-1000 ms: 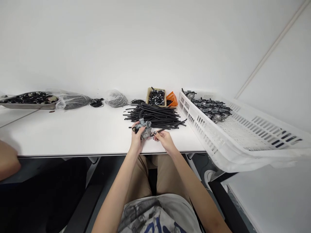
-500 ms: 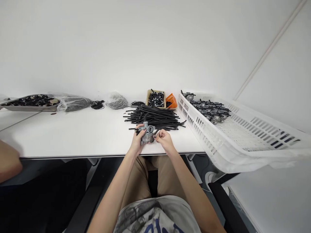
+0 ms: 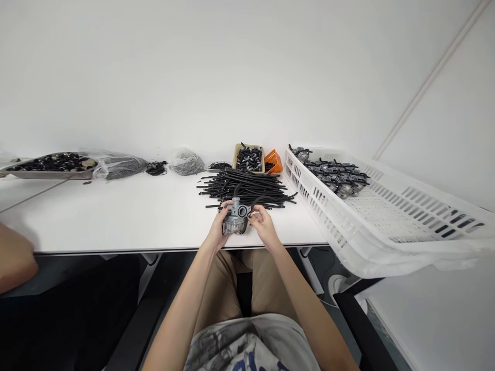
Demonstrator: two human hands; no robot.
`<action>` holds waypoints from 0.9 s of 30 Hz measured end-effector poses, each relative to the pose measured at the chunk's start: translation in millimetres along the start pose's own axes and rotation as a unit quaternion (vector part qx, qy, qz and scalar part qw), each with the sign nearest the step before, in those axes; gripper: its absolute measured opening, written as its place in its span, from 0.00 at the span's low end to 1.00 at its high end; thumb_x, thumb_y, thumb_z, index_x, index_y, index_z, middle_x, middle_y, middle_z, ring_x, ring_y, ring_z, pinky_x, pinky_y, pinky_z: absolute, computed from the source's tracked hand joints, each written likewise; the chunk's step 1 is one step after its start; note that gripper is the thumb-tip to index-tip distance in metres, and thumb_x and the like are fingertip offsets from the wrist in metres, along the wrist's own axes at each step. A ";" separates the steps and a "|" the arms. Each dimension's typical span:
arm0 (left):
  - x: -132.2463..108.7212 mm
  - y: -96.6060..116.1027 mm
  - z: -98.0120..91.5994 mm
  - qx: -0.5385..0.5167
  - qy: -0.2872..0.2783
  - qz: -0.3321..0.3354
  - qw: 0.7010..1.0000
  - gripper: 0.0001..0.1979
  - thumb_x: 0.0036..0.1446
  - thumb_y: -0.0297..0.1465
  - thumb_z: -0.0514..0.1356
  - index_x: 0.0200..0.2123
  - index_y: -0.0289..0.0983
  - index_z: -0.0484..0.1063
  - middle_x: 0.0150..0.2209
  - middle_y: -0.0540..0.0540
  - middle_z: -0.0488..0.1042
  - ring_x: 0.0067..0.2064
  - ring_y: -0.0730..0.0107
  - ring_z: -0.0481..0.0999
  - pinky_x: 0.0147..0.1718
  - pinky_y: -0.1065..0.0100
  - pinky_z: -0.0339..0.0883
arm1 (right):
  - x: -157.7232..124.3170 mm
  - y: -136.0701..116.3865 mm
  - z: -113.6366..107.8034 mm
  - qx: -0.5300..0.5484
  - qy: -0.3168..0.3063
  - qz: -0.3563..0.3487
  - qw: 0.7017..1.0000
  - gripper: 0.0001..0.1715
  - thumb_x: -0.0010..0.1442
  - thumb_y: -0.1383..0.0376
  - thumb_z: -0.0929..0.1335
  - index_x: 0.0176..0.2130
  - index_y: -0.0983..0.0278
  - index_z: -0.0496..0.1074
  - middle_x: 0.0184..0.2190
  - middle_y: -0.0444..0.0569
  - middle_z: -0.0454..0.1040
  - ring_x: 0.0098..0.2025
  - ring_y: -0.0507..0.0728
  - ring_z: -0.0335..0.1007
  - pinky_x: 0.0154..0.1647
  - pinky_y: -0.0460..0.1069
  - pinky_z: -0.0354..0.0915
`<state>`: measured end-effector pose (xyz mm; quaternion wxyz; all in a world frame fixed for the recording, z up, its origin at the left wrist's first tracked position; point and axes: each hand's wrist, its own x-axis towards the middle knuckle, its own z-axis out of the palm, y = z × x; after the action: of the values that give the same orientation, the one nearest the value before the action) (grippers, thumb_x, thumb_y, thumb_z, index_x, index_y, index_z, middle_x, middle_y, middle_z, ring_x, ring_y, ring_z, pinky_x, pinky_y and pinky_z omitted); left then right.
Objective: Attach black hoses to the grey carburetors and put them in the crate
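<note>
A grey metal carburetor (image 3: 234, 221) is held just above the table's front edge, its round bore turned towards me. My left hand (image 3: 219, 226) is closed round its left side, thumb on top. At its right side my right hand (image 3: 263, 224) pinches a black rubber hose (image 3: 245, 224), which runs down along the carburetor and curves up over the fingers. Another short black hose (image 3: 236, 190) rises from the carburetor's top. Right behind lies a pile of black hoses (image 3: 255, 186).
A white crate (image 3: 371, 226) at the right holds several carburetors (image 3: 335, 176). Along the wall stand a beige basket (image 3: 235, 154) of small parts, an orange basket (image 3: 275, 161), plastic bags (image 3: 187, 162) and a metal tray (image 3: 50, 175). Another person's arm (image 3: 15, 257) shows at far left.
The carburetor has turned slightly, and its bore has shifted a little right and down. My right fingers have moved up along the hose, which now stands out more clearly beside it.
</note>
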<state>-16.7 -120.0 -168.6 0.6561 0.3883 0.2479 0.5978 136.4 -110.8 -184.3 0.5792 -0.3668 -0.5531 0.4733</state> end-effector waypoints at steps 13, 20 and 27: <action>-1.3 0.9 2.6 0.012 0.001 -0.007 1.000 0.21 0.53 0.46 0.63 0.45 0.39 0.70 0.32 0.48 0.74 0.24 0.70 0.73 0.16 0.72 0.65 | -0.8 1.8 -4.0 0.009 0.054 -0.044 0.998 0.22 0.47 0.57 0.76 0.42 0.61 0.75 0.49 0.53 0.73 0.47 0.58 0.71 0.45 0.51 0.69; 2.4 -0.5 1.3 -0.002 0.013 -0.008 1.000 0.19 0.54 0.45 0.61 0.43 0.38 0.72 0.32 0.47 0.76 0.23 0.70 0.73 0.15 0.72 0.65 | -4.8 -5.0 -2.3 0.054 0.018 -0.033 0.998 0.28 0.47 0.53 0.77 0.46 0.61 0.75 0.51 0.55 0.76 0.56 0.63 0.70 0.59 0.58 0.65; 2.7 1.6 3.2 -0.047 0.026 -0.058 0.997 0.18 0.55 0.44 0.59 0.42 0.37 0.73 0.31 0.47 0.76 0.22 0.71 0.72 0.14 0.73 0.61 | -10.0 -11.6 -3.9 0.037 -0.055 -0.044 0.997 0.34 0.51 0.47 0.74 0.54 0.58 0.72 0.57 0.55 0.72 0.61 0.64 0.66 0.55 0.57 0.68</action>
<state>-14.7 -118.1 -165.1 0.7007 0.3264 0.2584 0.5794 142.5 -123.2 -176.7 0.5816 -0.2940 -0.5814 0.4872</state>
